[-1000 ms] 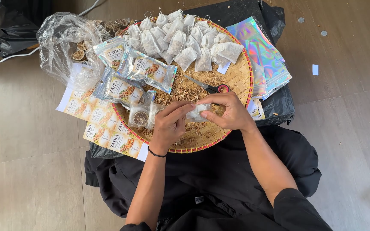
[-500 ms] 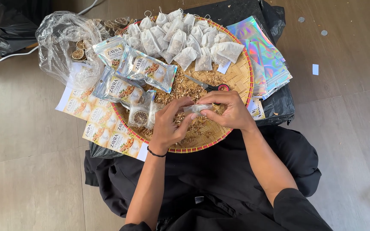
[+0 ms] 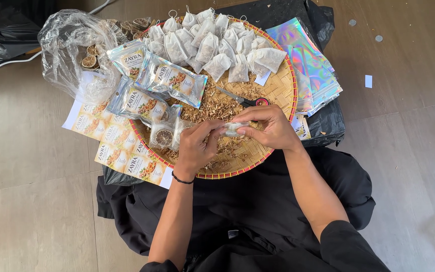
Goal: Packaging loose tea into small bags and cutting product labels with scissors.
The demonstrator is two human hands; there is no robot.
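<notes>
While both hands meet over the near half of a round woven tray (image 3: 283,90), they pinch one small clear sachet (image 3: 236,128) between them. The sachet lies with its long axis running left to right, one end toward each hand, just above the loose dried bits (image 3: 217,106) spread on the tray. The left hand (image 3: 197,146) grips the sachet's left end with closed fingers (image 3: 212,132); a black band sits on that wrist. The right hand (image 3: 270,128) closes its fingers on the right end, thumb underneath.

At the tray's far edge lies a heap of small white drawstring bags (image 3: 217,45). On its left side rest clear printed pouches (image 3: 169,80), overlapping. Scissors (image 3: 245,99) lie near the tray's middle, just beyond the right hand, handle pointing right.

Past the tray's left edge, on the floor, a crumpled clear plastic bag (image 3: 74,50) holds dried fruit slices, and sheets of labels (image 3: 112,141) fan out beneath it. Past the right edge sits a stack of shiny rainbow pouches (image 3: 310,70) on black cloth.
</notes>
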